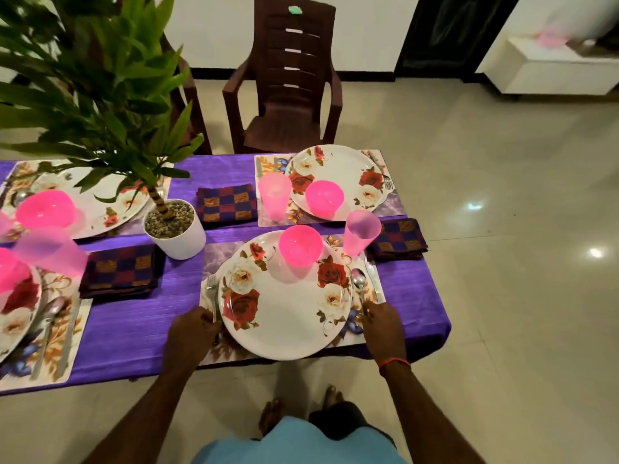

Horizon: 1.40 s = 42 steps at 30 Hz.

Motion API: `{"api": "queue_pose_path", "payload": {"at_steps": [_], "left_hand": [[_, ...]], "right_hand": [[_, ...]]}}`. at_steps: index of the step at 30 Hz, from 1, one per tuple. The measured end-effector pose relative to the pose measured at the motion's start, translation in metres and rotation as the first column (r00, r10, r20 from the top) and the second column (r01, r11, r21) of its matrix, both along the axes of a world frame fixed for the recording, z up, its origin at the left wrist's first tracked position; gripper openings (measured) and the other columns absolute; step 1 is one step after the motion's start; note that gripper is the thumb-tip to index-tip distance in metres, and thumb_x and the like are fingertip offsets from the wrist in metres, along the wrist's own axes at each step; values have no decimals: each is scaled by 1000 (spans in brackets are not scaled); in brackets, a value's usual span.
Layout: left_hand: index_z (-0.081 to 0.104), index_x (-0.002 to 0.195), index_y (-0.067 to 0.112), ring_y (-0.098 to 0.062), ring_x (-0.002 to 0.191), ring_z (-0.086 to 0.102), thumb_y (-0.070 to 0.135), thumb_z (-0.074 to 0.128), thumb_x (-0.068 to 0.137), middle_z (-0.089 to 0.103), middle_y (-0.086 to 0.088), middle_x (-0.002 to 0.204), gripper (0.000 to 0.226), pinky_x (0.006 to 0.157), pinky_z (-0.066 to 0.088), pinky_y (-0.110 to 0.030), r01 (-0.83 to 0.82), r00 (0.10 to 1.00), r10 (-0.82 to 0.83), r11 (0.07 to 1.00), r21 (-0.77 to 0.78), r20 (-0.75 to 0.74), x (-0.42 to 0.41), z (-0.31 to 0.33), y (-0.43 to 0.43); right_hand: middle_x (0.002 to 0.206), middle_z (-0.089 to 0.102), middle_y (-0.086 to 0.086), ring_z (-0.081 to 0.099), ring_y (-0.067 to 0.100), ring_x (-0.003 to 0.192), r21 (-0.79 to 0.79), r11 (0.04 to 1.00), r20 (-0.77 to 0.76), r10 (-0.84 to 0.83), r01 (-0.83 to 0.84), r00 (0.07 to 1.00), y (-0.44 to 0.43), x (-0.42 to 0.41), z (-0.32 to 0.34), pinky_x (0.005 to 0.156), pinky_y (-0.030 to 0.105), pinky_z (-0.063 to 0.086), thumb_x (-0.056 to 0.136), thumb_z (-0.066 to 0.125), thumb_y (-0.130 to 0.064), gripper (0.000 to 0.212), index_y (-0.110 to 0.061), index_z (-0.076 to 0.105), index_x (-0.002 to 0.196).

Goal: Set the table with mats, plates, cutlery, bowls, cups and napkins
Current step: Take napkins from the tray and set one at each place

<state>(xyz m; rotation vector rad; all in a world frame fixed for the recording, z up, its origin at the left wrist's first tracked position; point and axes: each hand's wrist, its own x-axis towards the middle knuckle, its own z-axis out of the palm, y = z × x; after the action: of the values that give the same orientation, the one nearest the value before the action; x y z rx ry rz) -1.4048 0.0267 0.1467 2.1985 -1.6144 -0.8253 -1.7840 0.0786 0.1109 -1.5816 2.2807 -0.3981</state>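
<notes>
Head view. The near plate [284, 316] lies on its mat [216, 254] with its rim reaching the near edge of the table [134, 329], at the right-hand corner. From that plate, glossy tiled floor [502, 229] lies open from 2 round to 5 o'clock. A ribbed brown chair [288, 78] stands beyond the far edge at 12.

The left hand [192, 333] is at 8 o'clock, its fingers curled down and gripping the handle of the metal fork [211, 293], which lies along the plate's rim at 9. The right hand [383, 326] is at 4 o'clock, its fingertips meeting the handle end of the spoon [358, 283]. I cannot tell whether it pinches or only touches. The knife [373, 279] lies just beside the spoon, on its outer side.

A round pink translucent bowl [300, 244] sits on the plate at 12, and a tall pink cup [361, 232] stands at 1. A folded checked woven napkin [398, 239] lies at 2, close to the table's right edge. The cloth is purple with a fine streaked weave. The plates are white, smooth and round, printed with roses, and the mats are rectangular with floral print.

By count there are four mats, four plates, four pink bowls, three napkins and three cups plainly seen. A white pot [174, 229] of pebbles holding a leafy plant stands at 10 o'clock.
</notes>
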Motion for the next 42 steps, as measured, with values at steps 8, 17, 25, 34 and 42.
{"api": "queue_pose_path", "payload": {"at_steps": [8, 17, 25, 34, 42], "left_hand": [[73, 86, 5, -17, 64, 63, 10, 77, 90, 67, -4, 71, 8, 57, 40, -25, -15, 998, 13, 999, -43, -60, 0, -4, 1], [76, 92, 2, -12, 65, 56, 9, 75, 91, 74, -13, 81, 8, 60, 36, -24, 38, 999, -37, 998, -46, 8, 0, -5, 0], [76, 92, 2, -12, 65, 57, 7, 74, 91, 72, -9, 79, 6, 59, 38, -25, 91, 995, -90, 996, -18, 47, 0, -4, -6], [76, 94, 6, -4, 65, 53, 9, 75, 90, 72, -5, 79, 5, 61, 37, -20, 118, 991, -117, 993, -11, 64, 3, -5, -9], [77, 91, 9, -19, 77, 66, 14, 76, 89, 74, -5, 83, 5, 69, 47, -30, 143, 986, -141, 990, -11, 92, 10, -6, -9]], "right_hand": [[120, 61, 15, 58, 28, 111, 57, 997, 50, 41, -44, 998, -8, 5, 9, 96, 35, 50, 98, 62, -15, 39, -12, 59, 137], [120, 61, 14, 59, 22, 109, 23, 997, 121, -78, 75, 990, -18, 8, 5, 94, 27, 49, 105, 50, -13, 35, -11, 60, 138], [109, 66, 10, 61, 21, 101, -52, 984, 86, -165, 170, 983, -13, 1, 2, 82, 28, 53, 101, 59, -20, 27, -13, 67, 126], [122, 61, 6, 53, 19, 115, 32, 988, -154, -142, 149, 978, -2, -10, -5, 91, 26, 51, 96, 68, -21, 35, -19, 64, 130], [110, 67, 15, 62, 29, 104, 55, 997, -226, -45, 59, 973, 7, -21, -11, 87, 36, 56, 91, 72, -12, 29, -12, 72, 120]]}}
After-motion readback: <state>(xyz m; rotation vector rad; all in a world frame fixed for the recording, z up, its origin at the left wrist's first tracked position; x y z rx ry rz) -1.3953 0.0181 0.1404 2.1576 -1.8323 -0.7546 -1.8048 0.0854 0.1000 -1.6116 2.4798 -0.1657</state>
